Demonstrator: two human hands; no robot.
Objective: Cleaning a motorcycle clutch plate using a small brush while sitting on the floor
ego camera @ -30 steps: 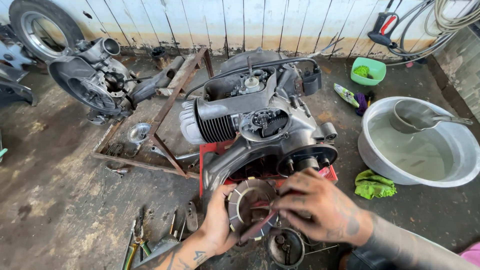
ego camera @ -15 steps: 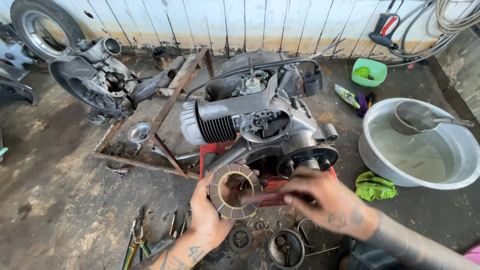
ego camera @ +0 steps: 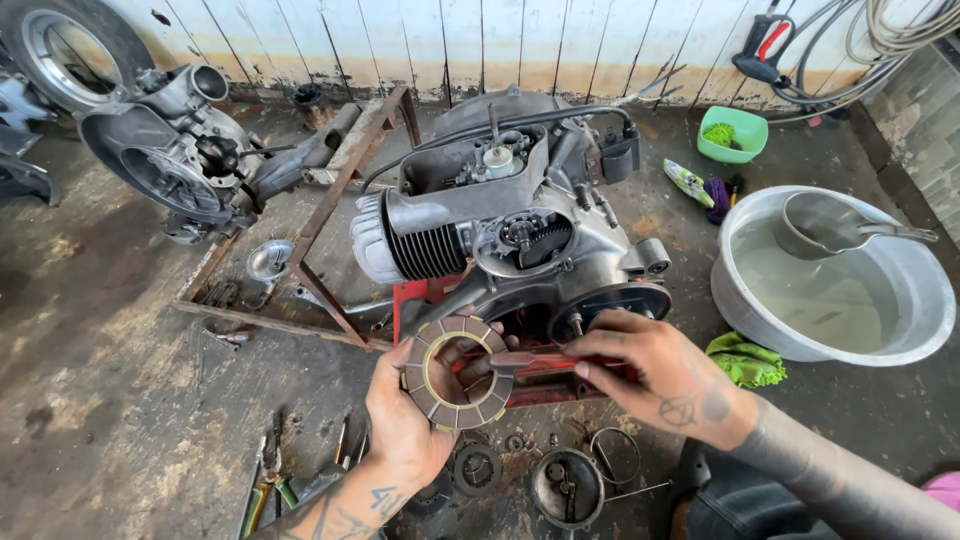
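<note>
Gripping a ring-shaped clutch plate (ego camera: 456, 372) by its lower rim, your left hand (ego camera: 405, 425) is closed around it, holding it upright just below the engine (ego camera: 505, 235). Your right hand (ego camera: 662, 370), at three o'clock from the plate, pinches a slim red-handled tool (ego camera: 530, 362) whose tip reaches the plate's edge. At six o'clock, round parts (ego camera: 567, 487) lie on the floor; pliers (ego camera: 262, 490) lie at seven. A metal basin (ego camera: 835, 275) of water sits at two o'clock.
</note>
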